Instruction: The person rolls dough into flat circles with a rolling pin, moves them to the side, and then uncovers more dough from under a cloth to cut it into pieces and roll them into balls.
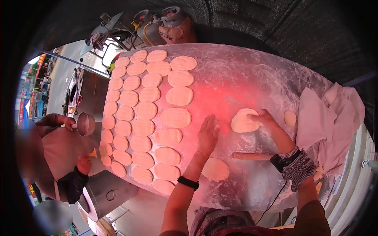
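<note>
My left hand (208,135) is over the floured table (220,74), fingers stretched out, holding nothing. To its right, my right hand (263,118) pinches the right edge of a flat dough round (244,121). Another dough round (215,169) lies below my left hand, near the front of the table. A wooden rolling pin (252,156) rests beneath my right forearm, its right end hidden. A small dough piece (290,117) is right of my right hand. Several flattened dough rounds (176,118) lie in rows on the left half of the table.
At the left, a co-worker (63,149) holds a metal pan (85,124) and a brush (94,153) by the table edge. A crumpled cloth (328,126) lies on the right side. Gas cylinders (153,33) stand behind the table. A black cord hangs by my right arm.
</note>
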Demonstrator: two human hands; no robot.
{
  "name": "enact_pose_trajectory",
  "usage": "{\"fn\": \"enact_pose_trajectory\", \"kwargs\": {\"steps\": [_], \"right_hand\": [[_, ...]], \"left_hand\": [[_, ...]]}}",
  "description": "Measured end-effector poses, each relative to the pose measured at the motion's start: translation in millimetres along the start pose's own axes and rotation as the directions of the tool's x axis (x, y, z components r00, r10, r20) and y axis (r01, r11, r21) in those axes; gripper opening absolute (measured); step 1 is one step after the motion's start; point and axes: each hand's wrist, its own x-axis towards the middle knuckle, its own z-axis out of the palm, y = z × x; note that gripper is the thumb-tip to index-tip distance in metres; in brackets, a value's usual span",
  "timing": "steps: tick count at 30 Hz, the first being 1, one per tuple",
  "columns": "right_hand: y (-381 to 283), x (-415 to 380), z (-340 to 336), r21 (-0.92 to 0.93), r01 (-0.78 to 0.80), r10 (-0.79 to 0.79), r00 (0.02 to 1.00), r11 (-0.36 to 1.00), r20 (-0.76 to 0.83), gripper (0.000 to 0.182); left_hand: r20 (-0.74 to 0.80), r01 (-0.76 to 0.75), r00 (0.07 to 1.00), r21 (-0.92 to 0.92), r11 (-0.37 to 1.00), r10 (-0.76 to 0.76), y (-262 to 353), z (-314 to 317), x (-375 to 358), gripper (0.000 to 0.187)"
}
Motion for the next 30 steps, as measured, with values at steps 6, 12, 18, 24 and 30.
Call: {"fn": "enact_pose_trajectory", "kwargs": {"steps": [6,12,18,24,30], "right_hand": [[-104.7,156.1,37.7,-0.259,0.243,-0.295,0.938,0.935,-0.184,0.041],[-157.7,309.3,106.1,-0.042,0.437,-0.439,0.892,0.898,-0.107,0.04],[-135.9,396.7,88.0,-0.774,0.129,-0.544,0.781,0.619,-0.305,0.039],[-132.1,355.7,84.8,-0.86,0.131,-0.688,0.665,0.493,-0.292,0.046],[-6.1,127.2,12.9,-0.993,0.104,-0.648,0.761,0.063,0.038,0.049]], "left_hand": [[0.32,-0.461,0.881,0.747,0.479,0.35,-43.7,-21.3,-4.0,0.063],[0.293,-0.45,0.889,0.702,0.552,0.352,-44.8,-22.7,-2.2,0.059],[0.294,-0.417,0.909,0.649,0.636,0.296,-43.2,-24.3,-0.1,0.057],[0.288,-0.418,0.908,0.658,0.626,0.304,-46.0,-25.3,1.5,0.058],[0.286,-0.459,0.881,0.711,0.532,0.377,-46.0,-16.0,3.5,0.057]]}}
